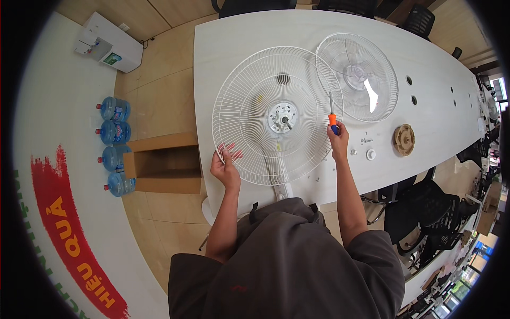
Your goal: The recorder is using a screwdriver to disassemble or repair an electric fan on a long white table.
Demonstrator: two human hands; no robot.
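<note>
Head view: the white wire guard (265, 95) surrounds a motor hub (282, 117) above the table (228, 37). At the guard's lower-left rim, the left hand (226, 166) curls its fingers around the wires; beside its right rim, the right hand (339, 141) grasps an orange-and-blue screwdriver (332, 120). Upper right of the guard lie a clear fan blade (355, 77) and second guard (392, 69). The wire guard is probably light, springy and easily bent, best held by its outer rim.
</note>
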